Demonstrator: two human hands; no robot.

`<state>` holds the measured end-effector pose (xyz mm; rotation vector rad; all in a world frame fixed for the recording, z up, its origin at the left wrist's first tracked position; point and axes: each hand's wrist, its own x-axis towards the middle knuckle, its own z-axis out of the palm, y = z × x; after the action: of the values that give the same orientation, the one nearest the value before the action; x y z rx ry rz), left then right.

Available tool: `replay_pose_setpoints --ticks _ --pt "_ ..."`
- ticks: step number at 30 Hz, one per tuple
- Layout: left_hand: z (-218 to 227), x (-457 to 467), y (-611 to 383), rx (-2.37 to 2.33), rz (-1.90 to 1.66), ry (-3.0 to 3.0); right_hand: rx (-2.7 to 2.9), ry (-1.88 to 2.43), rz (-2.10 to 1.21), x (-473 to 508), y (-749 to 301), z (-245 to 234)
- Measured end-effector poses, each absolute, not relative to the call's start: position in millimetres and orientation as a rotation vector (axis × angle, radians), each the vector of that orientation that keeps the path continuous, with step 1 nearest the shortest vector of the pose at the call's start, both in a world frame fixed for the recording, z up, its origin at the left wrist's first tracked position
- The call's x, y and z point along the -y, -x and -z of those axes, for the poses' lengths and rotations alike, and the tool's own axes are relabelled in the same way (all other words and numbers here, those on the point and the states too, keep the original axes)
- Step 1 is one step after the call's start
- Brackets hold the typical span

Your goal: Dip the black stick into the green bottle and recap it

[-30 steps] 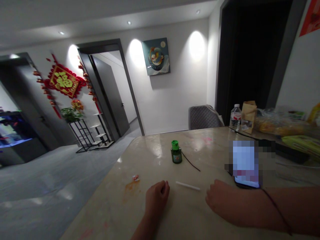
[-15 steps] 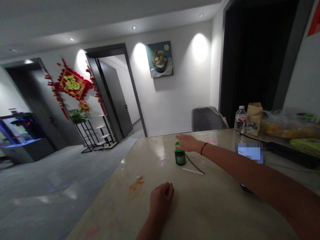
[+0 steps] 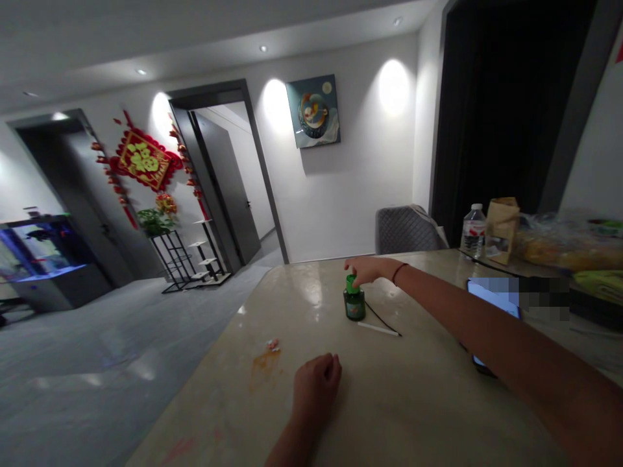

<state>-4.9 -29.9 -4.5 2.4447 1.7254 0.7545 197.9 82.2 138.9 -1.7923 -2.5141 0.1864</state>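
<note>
A plastic water bottle (image 3: 473, 232) and a paper bag (image 3: 501, 231) are set side by side; a grey quilted chair (image 3: 406, 230) is placed beyond the desk (image 3: 413, 415).

Your bench (image 3: 418, 415) has a glossy, pale stone-look top with faint pink marks. A green-capped bottle (image 3: 354, 303) stands upright near the far edge. A black cord (image 3: 382, 318) runs from beside its base to the right, and a white stick (image 3: 378, 329) lies just below it, their ends meeting. Nearer you, a small crumpled wrapper (image 3: 272, 344) sits just above an orange stain (image 3: 263, 371). A phone (image 3: 489, 297) lies to the right, partly blurred.
</note>
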Motion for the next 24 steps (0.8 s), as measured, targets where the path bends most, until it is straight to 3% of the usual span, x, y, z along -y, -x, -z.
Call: replay_pose_setpoints --ticks 4,9,13,24 --pt "4 30 5 -1.727 -0.746 -2.441 2.388 1.853 0.1 -79 -195 -136" --pt "2 29 3 -1.734 -0.723 -2.433 2.507 1.747 0.135 -78 -189 -127" --pt "1 29 3 -1.732 -0.709 -2.436 2.354 1.903 0.239 -77 -188 -128" --pt "2 29 4 -1.739 -0.744 -2.409 2.435 1.906 0.071 -81 -191 -126"
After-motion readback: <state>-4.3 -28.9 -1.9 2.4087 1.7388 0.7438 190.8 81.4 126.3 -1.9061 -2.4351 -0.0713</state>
